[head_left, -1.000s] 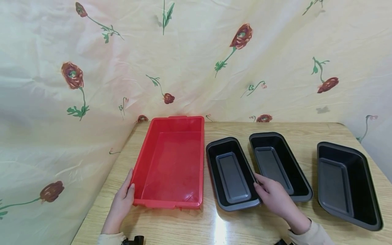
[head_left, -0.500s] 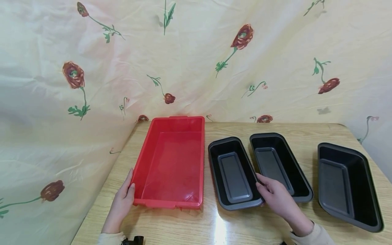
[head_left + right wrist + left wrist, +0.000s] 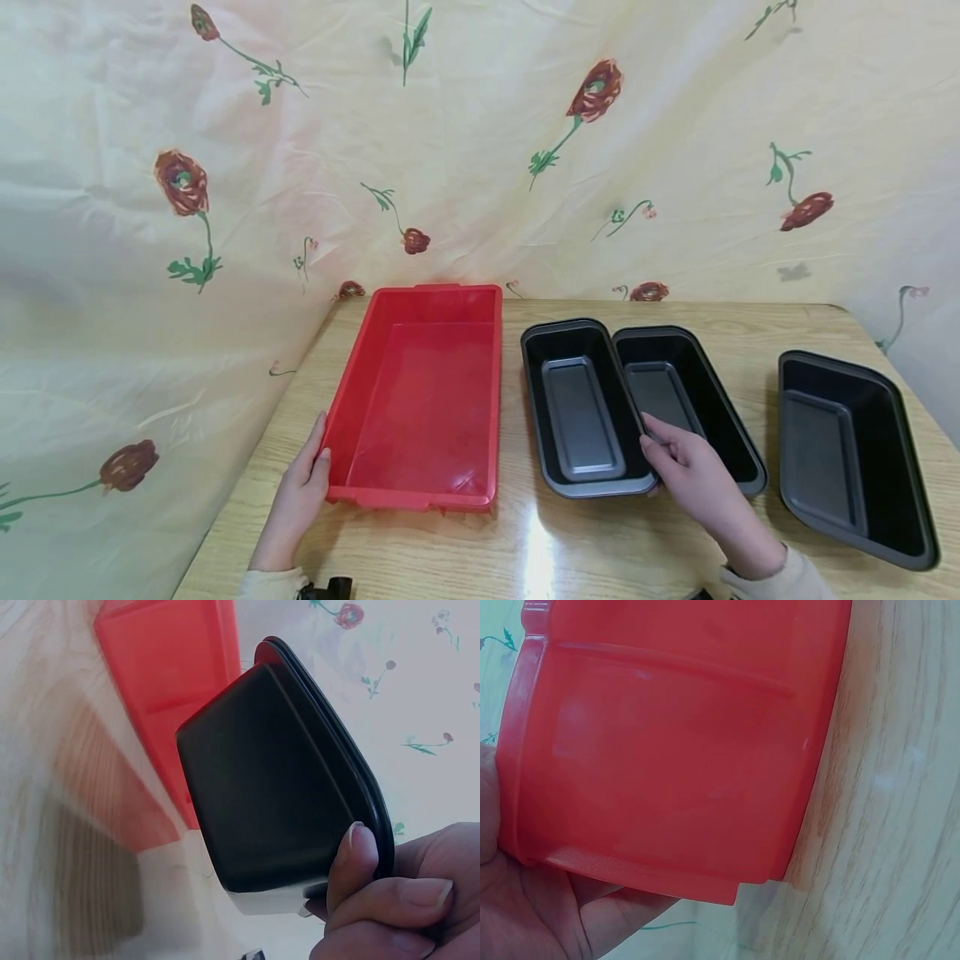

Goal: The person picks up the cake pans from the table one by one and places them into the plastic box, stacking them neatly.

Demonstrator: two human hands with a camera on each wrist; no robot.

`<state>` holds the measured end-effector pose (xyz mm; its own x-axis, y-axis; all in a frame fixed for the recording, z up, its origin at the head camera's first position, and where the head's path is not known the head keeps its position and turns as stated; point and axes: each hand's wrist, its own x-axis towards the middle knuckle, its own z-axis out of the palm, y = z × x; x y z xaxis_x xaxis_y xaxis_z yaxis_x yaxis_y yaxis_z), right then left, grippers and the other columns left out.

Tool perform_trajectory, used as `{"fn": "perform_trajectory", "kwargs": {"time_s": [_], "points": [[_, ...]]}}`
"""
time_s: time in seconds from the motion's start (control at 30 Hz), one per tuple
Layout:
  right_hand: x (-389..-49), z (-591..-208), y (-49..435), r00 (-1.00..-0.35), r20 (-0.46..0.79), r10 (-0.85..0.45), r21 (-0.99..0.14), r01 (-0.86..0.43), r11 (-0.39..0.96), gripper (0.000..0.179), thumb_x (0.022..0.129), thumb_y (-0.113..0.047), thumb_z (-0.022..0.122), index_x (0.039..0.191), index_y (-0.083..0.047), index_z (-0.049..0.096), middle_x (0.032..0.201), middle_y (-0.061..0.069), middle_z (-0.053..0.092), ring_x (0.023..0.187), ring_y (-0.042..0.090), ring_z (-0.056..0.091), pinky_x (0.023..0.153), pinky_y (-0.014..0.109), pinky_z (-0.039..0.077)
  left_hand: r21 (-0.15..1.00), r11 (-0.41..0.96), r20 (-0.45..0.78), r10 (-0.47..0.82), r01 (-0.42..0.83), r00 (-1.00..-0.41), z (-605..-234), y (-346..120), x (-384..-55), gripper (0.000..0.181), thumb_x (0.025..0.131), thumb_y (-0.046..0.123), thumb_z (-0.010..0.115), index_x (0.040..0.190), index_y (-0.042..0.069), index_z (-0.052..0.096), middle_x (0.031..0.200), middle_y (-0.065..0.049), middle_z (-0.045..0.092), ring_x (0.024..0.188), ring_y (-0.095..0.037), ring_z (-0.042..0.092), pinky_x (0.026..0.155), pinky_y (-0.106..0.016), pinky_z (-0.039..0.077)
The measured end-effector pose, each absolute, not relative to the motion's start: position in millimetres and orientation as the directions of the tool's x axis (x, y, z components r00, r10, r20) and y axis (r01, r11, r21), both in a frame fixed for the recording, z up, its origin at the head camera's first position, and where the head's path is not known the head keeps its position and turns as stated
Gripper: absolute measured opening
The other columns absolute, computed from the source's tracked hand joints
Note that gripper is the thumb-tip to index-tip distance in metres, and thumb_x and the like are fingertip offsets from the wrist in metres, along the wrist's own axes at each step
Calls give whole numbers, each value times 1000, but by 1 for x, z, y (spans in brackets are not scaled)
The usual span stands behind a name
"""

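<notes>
My left hand (image 3: 296, 500) grips the left side of a red plastic tray (image 3: 420, 400) near its front corner. The left wrist view shows the tray's outer wall (image 3: 667, 765), with fingers curled under its rim. My right hand (image 3: 693, 479) pinches the rim of a dark loaf pan (image 3: 581, 417) at its front right corner, thumb on the inside. In the right wrist view, fingers press the pan's outer wall (image 3: 262, 780). This pan's right rim overlaps or meets a second loaf pan (image 3: 660, 387) in the head view; whether they touch I cannot tell.
A third dark loaf pan (image 3: 825, 458) stands at the right of the wooden table (image 3: 420, 558). Flowered cloth (image 3: 465, 150) hangs behind the table and along its left side. Wood shows between the red tray and the held pan.
My right hand has carried the loaf pan to the right and slightly away from me, up against the second pan's outline. My left hand and the red tray have stayed put.
</notes>
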<state>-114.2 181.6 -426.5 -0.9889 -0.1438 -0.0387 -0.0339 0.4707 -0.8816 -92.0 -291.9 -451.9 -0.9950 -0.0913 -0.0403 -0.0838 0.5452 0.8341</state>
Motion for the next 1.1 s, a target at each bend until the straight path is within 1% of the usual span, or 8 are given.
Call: {"fn": "perform_trajectory", "kwargs": {"time_s": [0.1,0.2,0.3,0.47,0.67,0.83,1.0,1.1], "points": [[-114,-425,183,-991,-15,-136,-887,-49,460,50,102,-10,50,141,16,36,48,4,45,42,20,48,50,32,53,836,541,-45,-94,-89,-995,-452,-292,-92,59,105,9,37,158,16,12,161,-14,16,144,-39,21,109,-51,31],[-115,-424,185,-991,5,-131,-892,-64,447,49,102,-10,50,141,17,36,48,-2,41,41,19,48,47,32,52,838,538,-50,-96,-94,-994,-452,-292,-92,59,105,9,37,158,17,12,161,-15,16,144,-40,21,109,-52,31],[-114,-423,186,-992,3,-127,-899,-59,435,49,102,-10,49,141,17,35,49,-4,39,40,19,47,44,32,49,838,536,-55,-97,-99,-994,-452,-292,-92,59,105,9,37,158,18,12,161,-15,15,144,-40,19,110,-54,30],[-113,-421,189,-992,-5,-126,-908,-49,416,50,103,-10,47,143,17,33,48,-4,38,38,19,45,42,32,47,840,531,-61,-103,-107,-993,-452,-292,-93,59,105,8,36,158,17,13,161,-15,15,144,-40,19,111,-55,28],[-113,-419,190,-990,-9,-141,-922,-47,384,52,104,-11,46,144,17,30,49,-2,42,40,17,47,41,30,45,843,527,-64,-103,-109,-993,-452,-292,-91,58,105,9,37,158,16,13,161,-15,15,144,-39,18,111,-54,27],[-112,-416,190,-990,-25,-142,-934,-27,356,52,104,-11,45,144,17,28,50,-3,43,41,16,47,41,31,46,845,524,-68,-103,-112,-992,-452,-291,-91,59,105,9,36,158,18,12,161,-14,14,145,-40,17,111,-55,28],[-112,-415,189,-987,-37,-156,-945,-17,327,53,105,-12,44,146,16,26,50,-4,41,39,13,42,43,32,47,843,527,-61,-102,-106,-993,-453,-292,-92,59,105,8,36,158,17,13,161,-15,14,144,-40,17,111,-56,27],[-112,-414,189,-986,-42,-162,-951,-11,310,54,105,-14,44,147,14,25,48,-5,37,37,11,37,45,33,49,843,527,-59,-100,-103,-993,-453,-292,-92,59,105,8,36,158,17,13,161,-15,14,144,-41,18,111,-57,27]]}}
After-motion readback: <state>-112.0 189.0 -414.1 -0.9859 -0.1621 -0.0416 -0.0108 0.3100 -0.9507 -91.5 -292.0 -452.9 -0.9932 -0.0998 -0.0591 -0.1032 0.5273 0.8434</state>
